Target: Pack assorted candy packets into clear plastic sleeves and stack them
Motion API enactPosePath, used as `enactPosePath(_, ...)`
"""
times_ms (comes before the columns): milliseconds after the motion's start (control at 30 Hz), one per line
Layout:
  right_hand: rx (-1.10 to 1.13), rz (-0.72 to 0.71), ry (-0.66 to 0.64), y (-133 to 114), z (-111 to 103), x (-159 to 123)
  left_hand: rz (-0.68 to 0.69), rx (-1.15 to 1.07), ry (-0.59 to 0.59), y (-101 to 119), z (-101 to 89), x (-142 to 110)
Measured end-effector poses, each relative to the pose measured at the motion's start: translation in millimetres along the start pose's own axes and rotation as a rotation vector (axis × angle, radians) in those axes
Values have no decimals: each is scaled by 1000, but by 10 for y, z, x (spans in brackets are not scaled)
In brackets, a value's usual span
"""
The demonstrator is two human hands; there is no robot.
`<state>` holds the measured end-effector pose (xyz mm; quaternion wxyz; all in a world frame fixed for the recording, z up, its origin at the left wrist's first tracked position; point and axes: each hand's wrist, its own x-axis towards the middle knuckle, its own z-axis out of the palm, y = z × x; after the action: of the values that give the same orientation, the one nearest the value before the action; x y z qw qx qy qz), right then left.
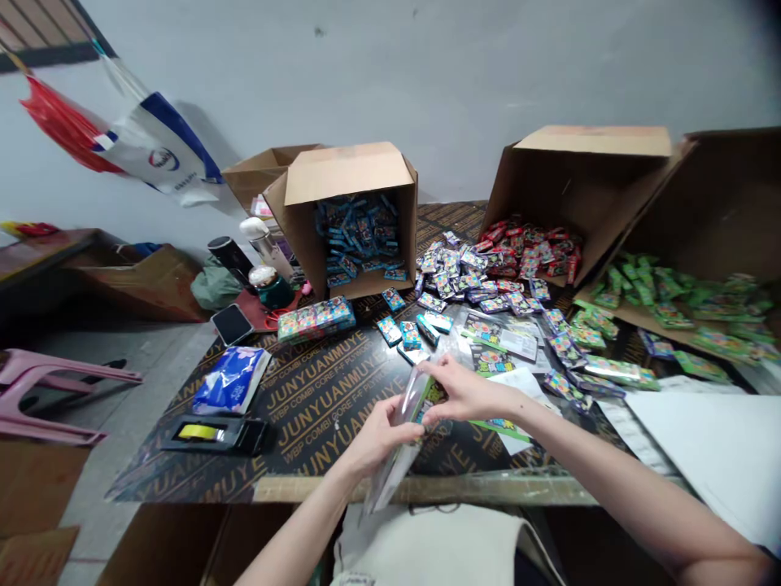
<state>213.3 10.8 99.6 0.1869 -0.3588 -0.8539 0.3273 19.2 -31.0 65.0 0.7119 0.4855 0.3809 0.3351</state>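
Observation:
Near the table's front edge, both hands hold a clear plastic packet [394,468] with a colourful green print, tilted upward. My left hand [379,435] is closed around its left side. At the upper right, the fingers of my right hand [457,392] pinch the packet. What lies inside it is partly hidden by the fingers. Just beyond the hands lie several loose blue small packs [410,334]. Flat printed clear packets [500,335] and a white sheet [525,382] rest beside and under my right forearm.
Open cartons hold blue packs [359,232], red packs [537,248] and green packs [665,285]. Purple packs [451,268] spill between them. To the left are a stacked block of packs [317,319], a phone [232,325], a tissue pack [232,380] and a tape dispenser [244,435].

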Motion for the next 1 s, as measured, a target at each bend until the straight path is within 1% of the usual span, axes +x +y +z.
enactPosePath(33,32,19,28,27,19,10,-22,-17,19,-17,-4,-2)
enactPosePath(67,79,44,101,60,48,24,-42,-54,44,-35,-13,-1)
enactPosePath(100,135,79,222,96,87,40,-64,-104,72,-52,-27,2)
enactPosePath(167,289,177,519,166,193,67,-113,-200,136,-74,-63,8)
enactPosePath(200,399,227,614,194,259,76,-132,-229,175,-81,-79,10)
enactPosePath(233,529,268,631,215,329,80,-142,-244,211,-85,-94,11)
enactPosePath(267,669,295,572,230,399,82,-146,-244,234,-89,-104,12)
enactPosePath(300,796,308,474,239,463,83,-139,-222,241,-94,-112,14)
enactPosePath(333,885,311,385,245,517,86,-122,-177,234,-99,-118,17)
enactPosePath(367,920,309,341,249,557,94,-100,-108,214,-106,-124,23)
enactPosePath(400,906,304,348,254,580,106,-74,-27,189,-113,-131,30)
enactPosePath(467,821,301,429,266,584,142,-22,116,154,-129,-155,52)
enactPosePath(500,808,310,449,272,576,158,-4,158,148,-137,-175,67)
enactPosePath(567,892,358,409,278,571,170,22,181,175,-150,-226,106)
enactPosePath(600,964,391,364,279,585,159,34,176,213,-155,-255,130)
enactPosePath(633,1034,422,289,280,614,137,44,169,260,-161,-284,155)
enactPosePath(700,1131,449,101,290,709,61,60,157,348,-178,-329,201)
enactPosePath(733,1160,444,28,303,763,15,62,148,368,-190,-341,219)
enactPosePath(767,1176,440,-9,324,814,-31,54,135,367,-206,-346,229)
enactPosePath(800,1181,439,-6,351,853,-72,39,116,345,-227,-344,231)
enactPosePath(867,1160,451,60,418,882,-133,-4,67,262,-276,-326,212)
enactPosePath(967,1108,461,93,503,808,-152,-57,4,135,-350,-287,160)
enactPosePath(1000,1099,454,140,516,770,-139,-70,-9,97,-368,-274,151)
